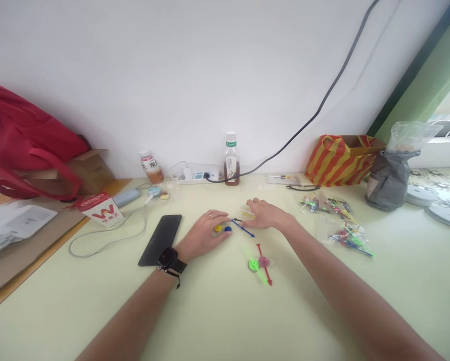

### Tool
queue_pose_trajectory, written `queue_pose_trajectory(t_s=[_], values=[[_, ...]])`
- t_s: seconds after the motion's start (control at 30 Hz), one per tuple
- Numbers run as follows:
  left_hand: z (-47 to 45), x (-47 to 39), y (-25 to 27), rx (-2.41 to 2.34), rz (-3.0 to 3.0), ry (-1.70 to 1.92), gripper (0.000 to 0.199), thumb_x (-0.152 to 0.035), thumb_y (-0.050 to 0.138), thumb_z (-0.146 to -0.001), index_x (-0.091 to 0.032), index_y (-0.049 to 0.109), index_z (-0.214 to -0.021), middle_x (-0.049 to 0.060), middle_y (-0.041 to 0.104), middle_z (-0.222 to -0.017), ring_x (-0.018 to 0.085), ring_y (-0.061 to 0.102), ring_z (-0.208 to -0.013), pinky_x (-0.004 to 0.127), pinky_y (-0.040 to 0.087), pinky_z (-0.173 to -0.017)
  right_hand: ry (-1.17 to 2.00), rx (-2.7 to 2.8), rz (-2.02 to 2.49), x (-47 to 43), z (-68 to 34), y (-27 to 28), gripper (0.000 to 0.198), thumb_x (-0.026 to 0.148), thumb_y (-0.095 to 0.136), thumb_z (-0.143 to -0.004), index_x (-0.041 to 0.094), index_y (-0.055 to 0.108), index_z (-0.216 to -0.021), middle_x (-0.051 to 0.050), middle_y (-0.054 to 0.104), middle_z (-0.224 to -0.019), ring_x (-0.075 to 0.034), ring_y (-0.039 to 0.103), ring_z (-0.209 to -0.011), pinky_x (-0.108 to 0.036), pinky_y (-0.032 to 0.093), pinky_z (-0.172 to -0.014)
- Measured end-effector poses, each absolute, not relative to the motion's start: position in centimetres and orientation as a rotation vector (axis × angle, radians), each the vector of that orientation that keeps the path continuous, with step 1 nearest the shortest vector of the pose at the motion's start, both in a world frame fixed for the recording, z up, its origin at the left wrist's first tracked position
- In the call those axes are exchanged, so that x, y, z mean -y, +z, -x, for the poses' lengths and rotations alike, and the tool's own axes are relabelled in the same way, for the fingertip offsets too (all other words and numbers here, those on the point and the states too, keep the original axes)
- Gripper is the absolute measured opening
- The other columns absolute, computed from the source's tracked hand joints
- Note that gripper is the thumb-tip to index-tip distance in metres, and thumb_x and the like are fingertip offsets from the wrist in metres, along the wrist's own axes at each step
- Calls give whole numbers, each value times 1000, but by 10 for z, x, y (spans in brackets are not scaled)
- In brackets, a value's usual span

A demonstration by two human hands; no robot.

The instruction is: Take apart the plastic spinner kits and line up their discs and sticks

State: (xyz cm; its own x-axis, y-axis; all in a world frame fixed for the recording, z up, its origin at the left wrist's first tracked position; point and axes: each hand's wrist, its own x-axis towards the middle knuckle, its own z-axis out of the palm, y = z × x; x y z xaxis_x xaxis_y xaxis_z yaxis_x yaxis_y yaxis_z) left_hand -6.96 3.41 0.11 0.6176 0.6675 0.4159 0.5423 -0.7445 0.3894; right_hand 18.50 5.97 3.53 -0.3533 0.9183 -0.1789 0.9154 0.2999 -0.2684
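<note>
Pale green counter [210, 316], small plastic parts between and below two bare hands. Left hand [204, 234]: thumb and forefinger spread apart in a curve, yellow disc [218, 228] and blue disc [228, 229] in the gap, thumb tip at the blue one. Right hand [266, 215]: fingers bent down toward the surface; cannot tell whether they pinch anything. Blue pointer [243, 228] lies slantwise between the hands, just beside the right thumb. Nearer the wearer, red pointer [269, 277] with pink disc [263, 261], beside green disc [253, 265]. Black phone-like slab [158, 241] left of the left hand. Bagged coloured parts [350, 235] lie farther right. Bottle [231, 168] stands by the wall.
</note>
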Motion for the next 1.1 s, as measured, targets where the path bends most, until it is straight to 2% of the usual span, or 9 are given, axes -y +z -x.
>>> queue_pose_trajectory(t_s=[0.07, 0.23, 0.4, 0.53, 0.63, 0.73, 0.83, 0.93, 1.1], values=[[70, -36, -3, -995, -2592, 801, 30, -36, 67, -96, -29, 71, -125, 8, 71, -128, 27, 63, -123, 47, 53, -108, 569, 2546, 1739, -60, -183, 36, 59, 59, 71, -87, 17, 54, -125, -19, 59, -131, -34, 60, -119, -36, 47, -87], [71, -37, -4, -1015, -2568, 804, 27, -35, 66, -98, -29, 72, -123, 8, 71, -127, 25, 64, -122, 46, 53, -108, 667, 2572, 1657, -56, -173, 39, 36, 36, 68, -91, 19, 54, -120, -13, 67, -116, -26, 66, -95, -29, 41, -65], [69, -36, -3, -1015, -2561, 808, 31, -34, 66, -97, -29, 70, -127, 8, 70, -128, 27, 64, -122, 47, 54, -107, 686, 2552, 1675, -54, -170, 39, 33, 22, 63, -91, 20, 54, -123, -12, 68, -114, -23, 66, -88, -27, 39, -61], [71, -36, 0, -1004, -2558, 802, 32, -33, 67, -95, -29, 70, -127, 8, 70, -129, 27, 63, -123, 47, 53, -108, 648, 2534, 1707, -52, -172, 45, 28, 25, 63, -92, 19, 57, -119, -14, 68, -117, -23, 66, -88, -27, 38, -60], [77, -36, 5, -1010, -2560, 770, 42, -30, 70, -91, -29, 66, -133, 8, 67, -134, 28, 60, -128, 46, 50, -112, 636, 2568, 1699, -47, -173, 57, 19, 36, 65, -92, 18, 63, -98, -13, 71, -104, -22, 65, -83, -29, 36, -59], [84, -38, 9, -1048, -2547, 735, 49, -21, 68, -86, -29, 65, -134, 7, 67, -134, 28, 60, -127, 47, 48, -114, 818, 2783, 1607, -39, -173, 71, 37, 53, 70, -86, 19, 63, -73, -5, 69, -81, -19, 60, -68, -29, 35, -56], [88, -41, 8, -1074, -2533, 724, 49, -17, 65, -84, -28, 66, -132, 6, 69, -129, 28, 62, -123, 48, 50, -111, 1049, 2986, 1527, -30, -167, 80, 46, 62, 80, -71, 20, 64, -64, -1, 66, -72, -16, 55, -62, -28, 35, -54], [89, -42, 7, -1071, -2529, 747, 46, -18, 65, -85, -27, 66, -131, 7, 70, -128, 28, 62, -122, 47, 50, -110, 1152, 3109, 1470, -24, -159, 83, 46, 60, 84, -65, 19, 63, -57, 1, 64, -65, -15, 53, -61, -28, 35, -53], [86, -40, 8, -1081, -2534, 750, 41, -33, 72, -88, -28, 67, -129, 7, 71, -127, 27, 65, -120, 44, 51, -109, 1203, 3169, 1380, -22, -152, 83, 34, 44, 80, -71, 19, 63, -55, 0, 65, -64, -16, 55, -62, -29, 36, -54]])
